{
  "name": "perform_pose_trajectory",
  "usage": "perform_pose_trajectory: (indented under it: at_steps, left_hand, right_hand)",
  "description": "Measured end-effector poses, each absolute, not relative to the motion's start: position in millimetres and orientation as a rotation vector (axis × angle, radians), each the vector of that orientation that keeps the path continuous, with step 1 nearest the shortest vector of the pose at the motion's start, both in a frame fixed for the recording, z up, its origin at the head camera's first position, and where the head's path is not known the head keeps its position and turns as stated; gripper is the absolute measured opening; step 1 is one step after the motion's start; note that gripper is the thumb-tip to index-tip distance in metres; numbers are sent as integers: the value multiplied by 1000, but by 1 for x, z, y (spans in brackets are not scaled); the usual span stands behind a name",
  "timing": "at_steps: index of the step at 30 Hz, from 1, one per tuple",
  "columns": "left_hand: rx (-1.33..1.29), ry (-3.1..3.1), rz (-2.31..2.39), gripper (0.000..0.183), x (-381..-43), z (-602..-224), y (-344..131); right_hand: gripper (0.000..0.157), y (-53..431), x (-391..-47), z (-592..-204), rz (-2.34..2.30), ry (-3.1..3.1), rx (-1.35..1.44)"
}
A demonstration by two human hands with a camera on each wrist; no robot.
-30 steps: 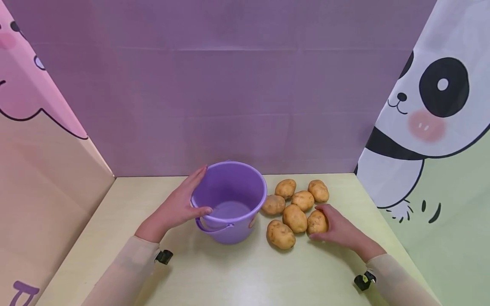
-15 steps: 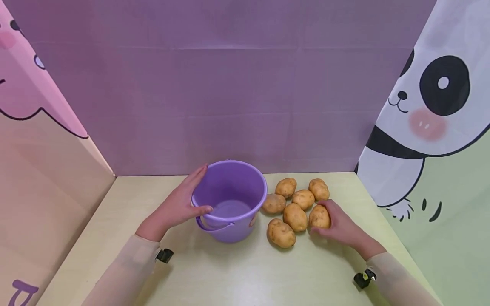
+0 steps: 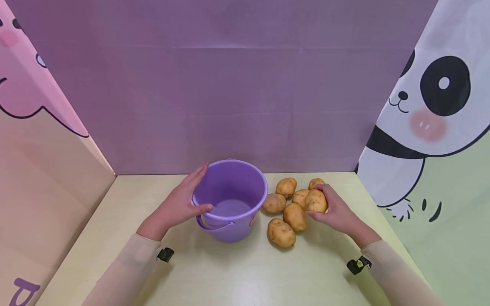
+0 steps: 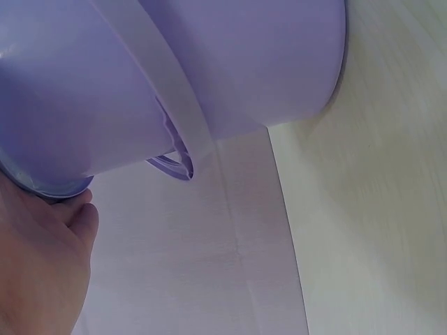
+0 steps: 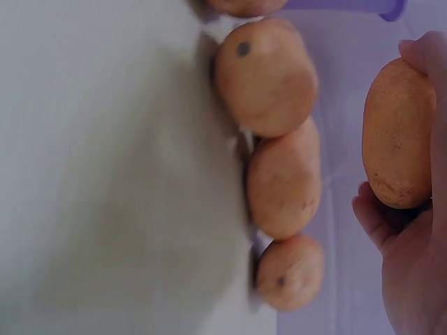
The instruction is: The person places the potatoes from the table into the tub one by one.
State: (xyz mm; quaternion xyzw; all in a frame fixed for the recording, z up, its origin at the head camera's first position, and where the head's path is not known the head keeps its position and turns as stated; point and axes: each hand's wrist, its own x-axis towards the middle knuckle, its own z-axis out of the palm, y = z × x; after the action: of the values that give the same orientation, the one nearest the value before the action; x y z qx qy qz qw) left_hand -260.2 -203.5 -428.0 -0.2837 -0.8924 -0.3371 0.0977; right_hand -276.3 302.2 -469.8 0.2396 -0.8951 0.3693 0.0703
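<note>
A purple bucket stands upright at the middle of the table, its mouth tilted toward the head view. My left hand grips its left rim, thumb across the edge. The left wrist view shows the bucket's outer wall, its handle hanging down the side, and the fingers at the rim. My right hand holds a potato between thumb and fingers. In the right wrist view this held potato is raised off the table, apart from the ones lying there.
Several potatoes lie to the right of the bucket, among them a front one and a back one. The pale table ends at a purple backdrop. A side panel with a panda stands at the right.
My right hand has closed round the rightmost potato and lifted it off the table, moving up and slightly left. The left hand and bucket have stayed in place.
</note>
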Motion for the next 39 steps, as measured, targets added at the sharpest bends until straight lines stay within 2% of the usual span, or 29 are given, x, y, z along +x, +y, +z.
perform_pose_trajectory:
  at_steps: [7,21,39]
  left_hand:
    - [-829,-2651,-984,119,-261,-429,-203]
    - [-828,-2651,-969,125,-260,-428,-203]
    - [-829,-2662,-947,122,-260,-427,-204]
  right_hand:
    - [76,281,-282,-452,1190,-2662,796]
    - [71,250,-288,-421,1346,-2595,898]
    - [74,213,-303,-386,1180,-2525,1093]
